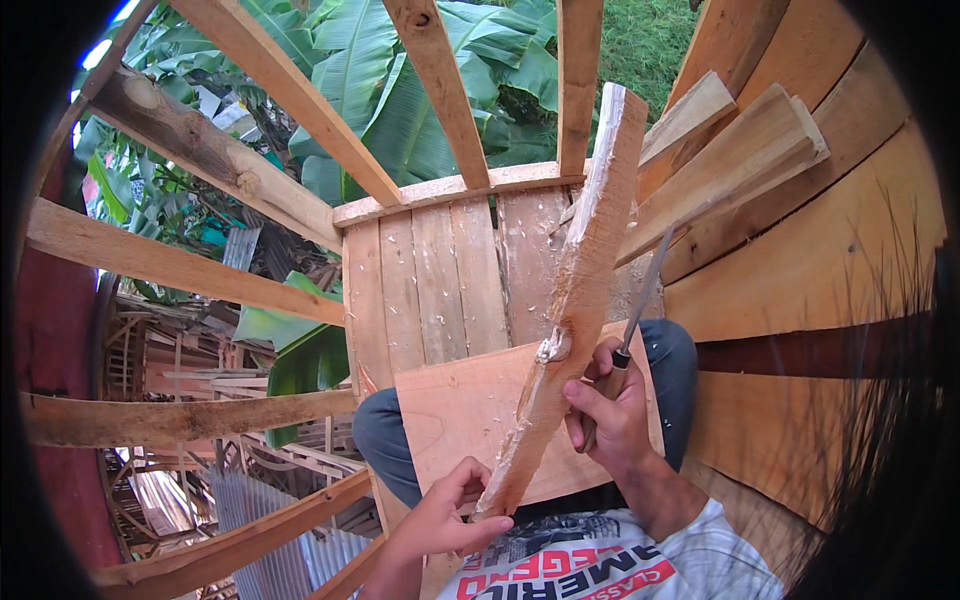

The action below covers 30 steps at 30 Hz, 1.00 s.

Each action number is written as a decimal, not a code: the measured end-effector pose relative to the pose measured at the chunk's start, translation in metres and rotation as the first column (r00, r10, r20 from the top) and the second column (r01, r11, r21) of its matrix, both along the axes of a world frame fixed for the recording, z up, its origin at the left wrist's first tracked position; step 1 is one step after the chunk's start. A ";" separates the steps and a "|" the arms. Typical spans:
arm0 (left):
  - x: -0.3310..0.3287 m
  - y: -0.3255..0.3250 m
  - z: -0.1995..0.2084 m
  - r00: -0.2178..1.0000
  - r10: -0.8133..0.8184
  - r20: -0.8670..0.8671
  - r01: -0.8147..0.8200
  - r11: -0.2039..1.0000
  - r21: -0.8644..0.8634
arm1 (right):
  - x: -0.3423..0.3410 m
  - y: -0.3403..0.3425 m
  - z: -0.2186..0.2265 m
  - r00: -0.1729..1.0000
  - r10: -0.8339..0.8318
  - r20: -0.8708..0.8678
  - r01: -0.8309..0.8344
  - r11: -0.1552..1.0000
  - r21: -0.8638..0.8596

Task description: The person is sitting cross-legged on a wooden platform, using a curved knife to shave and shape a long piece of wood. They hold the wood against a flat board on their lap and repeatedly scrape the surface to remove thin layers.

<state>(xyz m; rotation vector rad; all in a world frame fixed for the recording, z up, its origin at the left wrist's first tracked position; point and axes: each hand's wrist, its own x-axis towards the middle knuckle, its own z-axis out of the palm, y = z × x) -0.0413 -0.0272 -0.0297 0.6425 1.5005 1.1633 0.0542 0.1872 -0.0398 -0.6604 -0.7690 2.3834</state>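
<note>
A plank (575,300) slanted over the lap board (460,410), seemingly part-carved.
The left hand's (452,508) grip held its lower end, the right hand's (612,412) a bladed tool (646,291); chipped faces looked unfinished.

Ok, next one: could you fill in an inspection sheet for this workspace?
Surface: pale lap board across the person's thighs; wooden slats beyond it.
Job's things: long rough-edged timber piece, slanting over the lap board; long-bladed tool beside it, blade pointing away from the person.
Clutter: pale wood chips scattered over the slats; short boards jutting out at right.
Hands: left hand grips the timber's near end; right hand grips the tool's handle.
Cables: nothing seen.
Surroundings: wooden rails, broad green leaves, corrugated sheets at lower left.
</note>
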 end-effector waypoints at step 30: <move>0.002 0.048 0.009 0.926 -0.009 0.378 0.011 1.000 -0.002 | 0.025 0.025 0.010 0.815 -0.132 0.564 -0.552 0.121 0.825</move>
